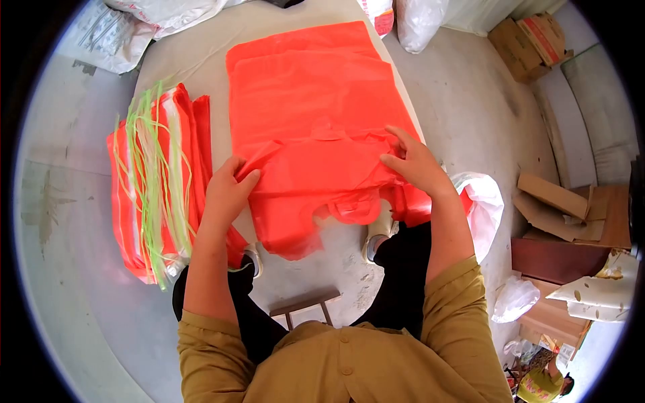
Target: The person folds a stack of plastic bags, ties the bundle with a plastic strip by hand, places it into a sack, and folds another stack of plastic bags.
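Bags (309, 87), red plastic, on tbl (185, 57); hands (227, 189) at L/R edges

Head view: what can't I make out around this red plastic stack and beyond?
All in the head view:
Red plastic stack: layer count, since same-coloured sheets merge.
Left hand: some fingers, hidden behind the hand itself.
White bag: left side, behind the right forearm.
White printed sack: cut off by top edge.

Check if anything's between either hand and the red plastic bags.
Nothing visible. Left hand and right hand are at opposite sides of the red plastic bags; the green strips lie outside the left hand, not between.
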`<state>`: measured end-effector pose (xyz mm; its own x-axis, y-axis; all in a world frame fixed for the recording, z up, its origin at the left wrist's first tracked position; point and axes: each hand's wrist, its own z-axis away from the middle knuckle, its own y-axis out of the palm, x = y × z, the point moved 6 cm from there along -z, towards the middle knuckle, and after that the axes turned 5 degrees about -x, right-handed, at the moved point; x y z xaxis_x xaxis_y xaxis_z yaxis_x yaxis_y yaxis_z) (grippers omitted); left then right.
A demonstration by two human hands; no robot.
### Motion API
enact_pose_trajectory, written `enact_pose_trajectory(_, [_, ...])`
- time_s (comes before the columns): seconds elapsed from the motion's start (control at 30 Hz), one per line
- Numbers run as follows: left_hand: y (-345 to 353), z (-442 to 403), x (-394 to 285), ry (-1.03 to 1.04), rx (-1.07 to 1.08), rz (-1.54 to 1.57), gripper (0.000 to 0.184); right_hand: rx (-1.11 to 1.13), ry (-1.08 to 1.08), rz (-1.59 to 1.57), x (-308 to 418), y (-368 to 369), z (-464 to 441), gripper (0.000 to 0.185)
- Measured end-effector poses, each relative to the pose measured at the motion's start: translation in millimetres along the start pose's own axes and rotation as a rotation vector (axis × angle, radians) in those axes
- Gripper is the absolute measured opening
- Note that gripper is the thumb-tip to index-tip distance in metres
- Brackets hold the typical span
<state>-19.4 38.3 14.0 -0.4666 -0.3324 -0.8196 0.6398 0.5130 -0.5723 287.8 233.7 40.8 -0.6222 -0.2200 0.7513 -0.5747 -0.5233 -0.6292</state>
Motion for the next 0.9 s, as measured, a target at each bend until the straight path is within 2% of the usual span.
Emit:
enact_pose_trajectory(0.1, [-4.5,4.4,-2.3,-0.142,0.078,-0.034,0.032,0.032,-0.016,-0.023,-16.0,1.2,-2.6,0.064])
enact_pose_trajectory(0.23, [-3.1,2.5,11.4,-0.225,0.094,-0.134,0.033,-0.128,-0.089,-0.007,-35.6,9.4,-20.7,0.056])
enact_pose_trajectory(0.3, [-3.0,3.0,14.9,-0.236,0.083,-0.121,0.034,-0.231,-0.207,0.126,-30.5,12.1,-25.2,0.053])
enact_pose_trajectory(0.4, [-2.6,4.1,10.8,-0.107,-0.004,0.0,0.034,-0.376,-0.306,0.437,-7.0,15.6,-17.0,0.05])
enact_pose_trajectory(0.5, [-4.3,3.9,-1.1,0.149,-0.089,-0.155,0.035,-0.366,-0.544,0.339,20.3,36.6,-22.0,0.047])
enact_pose_trajectory(0.6, [1.1,5.2,-9.8,0.194,-0.099,-0.173,0.033,-0.251,-0.629,0.37,58.9,70.3,-22.8,0.043])
enact_pose_trajectory(0.7, [3.2,6.5,-22.8,0.229,-0.118,-0.231,0.03,-0.235,-0.632,0.404,58.1,91.1,-36.1,0.046])
enact_pose_trajectory(0.8, [4.9,5.0,-18.0,0.105,-0.032,-0.199,0.024,-0.217,-0.554,0.375,61.1,93.7,-41.6,0.044])
enact_pose_trajectory(0.9, [7.9,2.5,-15.3,0.105,0.043,-0.135,0.02,-0.096,-0.495,0.379,65.0,90.0,-40.5,0.044])
